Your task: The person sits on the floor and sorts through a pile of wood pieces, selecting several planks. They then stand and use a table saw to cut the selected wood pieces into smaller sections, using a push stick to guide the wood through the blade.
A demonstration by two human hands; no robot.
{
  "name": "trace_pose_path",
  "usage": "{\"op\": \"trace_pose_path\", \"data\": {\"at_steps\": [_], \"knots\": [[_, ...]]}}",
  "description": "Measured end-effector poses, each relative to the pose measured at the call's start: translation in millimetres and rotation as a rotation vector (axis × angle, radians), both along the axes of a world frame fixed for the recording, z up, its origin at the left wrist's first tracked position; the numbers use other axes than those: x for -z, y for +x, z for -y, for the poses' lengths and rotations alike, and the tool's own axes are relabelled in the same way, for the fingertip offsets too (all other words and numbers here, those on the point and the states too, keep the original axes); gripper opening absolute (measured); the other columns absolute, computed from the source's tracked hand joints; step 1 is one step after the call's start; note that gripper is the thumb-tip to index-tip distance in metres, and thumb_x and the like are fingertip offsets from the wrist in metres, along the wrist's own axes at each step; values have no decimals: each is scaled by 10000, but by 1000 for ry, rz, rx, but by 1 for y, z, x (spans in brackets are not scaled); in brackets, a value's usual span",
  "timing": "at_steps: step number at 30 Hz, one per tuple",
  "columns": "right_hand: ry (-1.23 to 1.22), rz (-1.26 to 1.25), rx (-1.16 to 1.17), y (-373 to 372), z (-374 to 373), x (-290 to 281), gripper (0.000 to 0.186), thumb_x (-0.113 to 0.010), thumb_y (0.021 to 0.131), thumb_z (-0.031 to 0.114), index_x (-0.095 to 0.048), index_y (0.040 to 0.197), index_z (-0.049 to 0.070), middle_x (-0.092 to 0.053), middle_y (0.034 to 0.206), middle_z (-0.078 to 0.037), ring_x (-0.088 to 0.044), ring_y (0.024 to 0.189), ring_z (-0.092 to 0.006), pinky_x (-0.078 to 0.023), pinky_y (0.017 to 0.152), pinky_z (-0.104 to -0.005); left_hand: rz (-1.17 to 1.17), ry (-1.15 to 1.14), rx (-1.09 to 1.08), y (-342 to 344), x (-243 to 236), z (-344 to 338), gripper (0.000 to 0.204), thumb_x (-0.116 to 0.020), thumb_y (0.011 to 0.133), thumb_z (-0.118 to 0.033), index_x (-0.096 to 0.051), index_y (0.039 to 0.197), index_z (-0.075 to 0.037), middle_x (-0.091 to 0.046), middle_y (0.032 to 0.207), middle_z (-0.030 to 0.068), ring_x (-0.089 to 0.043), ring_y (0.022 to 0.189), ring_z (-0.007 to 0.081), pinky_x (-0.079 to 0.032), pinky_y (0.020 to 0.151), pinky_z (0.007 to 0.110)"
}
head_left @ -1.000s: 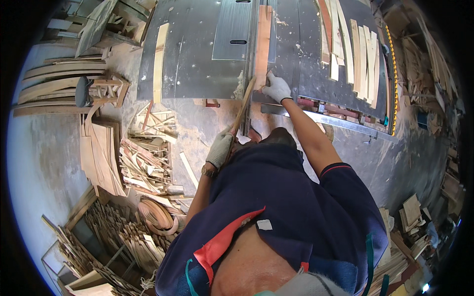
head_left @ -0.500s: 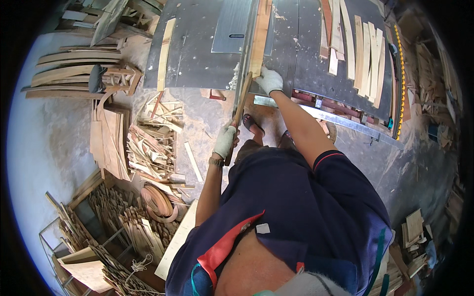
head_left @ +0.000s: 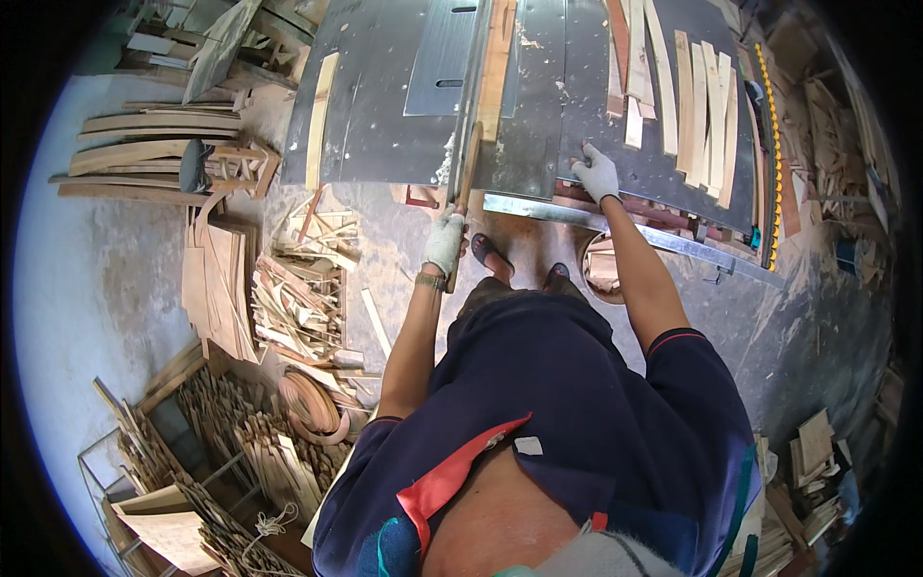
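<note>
Long narrow wooden strip (head_left: 470,163) lies on the grey metal surface (head_left: 385,125), its near end clamped in the gloved left hand (head_left: 444,240). To the right, the gloved right hand (head_left: 596,174) rests with fingers apart on that surface.

We stand at the near edge of the table (head_left: 385,125), feet on the floor (head_left: 115,288) just before it. A long wooden strip (head_left: 468,168) runs over that edge, our left hand (head_left: 444,240) on its near end; a plank (head_left: 495,67) lies beside it farther in. Our right hand (head_left: 596,173) rests on the table to the right. Beyond it, cut slats (head_left: 697,96) lie side by side. Left of us, an offcut pile (head_left: 298,298) sits on the floor, curved boards (head_left: 144,154) behind it.
</note>
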State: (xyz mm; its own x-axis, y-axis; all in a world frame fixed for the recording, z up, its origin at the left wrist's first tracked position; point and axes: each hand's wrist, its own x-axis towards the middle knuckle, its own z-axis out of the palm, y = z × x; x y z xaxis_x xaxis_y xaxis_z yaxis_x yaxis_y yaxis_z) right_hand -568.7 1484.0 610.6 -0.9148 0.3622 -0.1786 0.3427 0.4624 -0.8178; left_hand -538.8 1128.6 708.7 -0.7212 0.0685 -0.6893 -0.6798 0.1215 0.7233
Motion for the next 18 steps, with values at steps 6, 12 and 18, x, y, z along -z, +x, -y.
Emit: {"op": "trace_pose_path", "data": {"at_steps": [6,12,18], "knots": [[-314,-3,93,-2,-7,5,615,-672,827,144,-548,1421,42,-709,878,-10,-520,551,-50,-429,487,-244,-75,-23,18,-38,6,-25,204,-523,1009,-334,-532,1090,-147,-512,677,-19,-456,436,96,-363,375,264],[-409,27,87,-5,-9,6,635,-657,841,145,-511,1452,54,-714,893,-13,-508,506,-59,-414,426,-243,-94,4,6,-72,10,-43,194,-539,1013,-353,-522,978,-164,-499,669,-10,-468,432,114,-365,367,265],[-404,73,92,-3,-7,-5,591,-668,872,137,-531,1443,72,-593,686,16,-481,472,-60,-383,414,-257,-52,45,14,-116,10,-49,184,-543,1014,-349,-545,1016,-165,-496,662,-5,-460,432,126,-361,365,287]]}}
